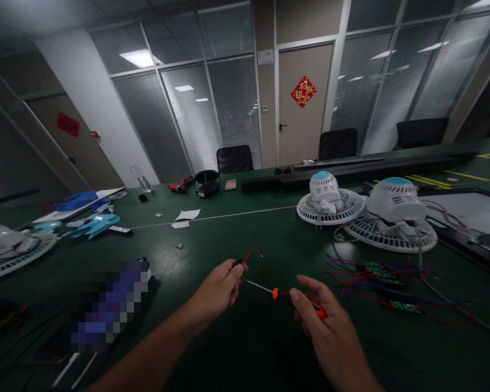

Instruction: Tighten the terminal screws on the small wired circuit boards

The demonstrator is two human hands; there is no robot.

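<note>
My left hand (219, 288) is closed in a pinch on a small dark part with a short red wire (251, 254) curling up from it. My right hand (320, 318) is wrapped round the orange-and-black handle of a small screwdriver (278, 294). Its thin metal shaft points left toward the part in my left hand. Both hands hover above the dark green table (245, 234), close to its near edge.
Two white fan motor units on round grilles (330, 202) (396, 215) stand at the right, with a tangle of red, blue and black wires and small boards (386, 280) in front. Blue fan blades (95, 224), paper scraps, a water bottle (140, 178) and black chairs lie further back.
</note>
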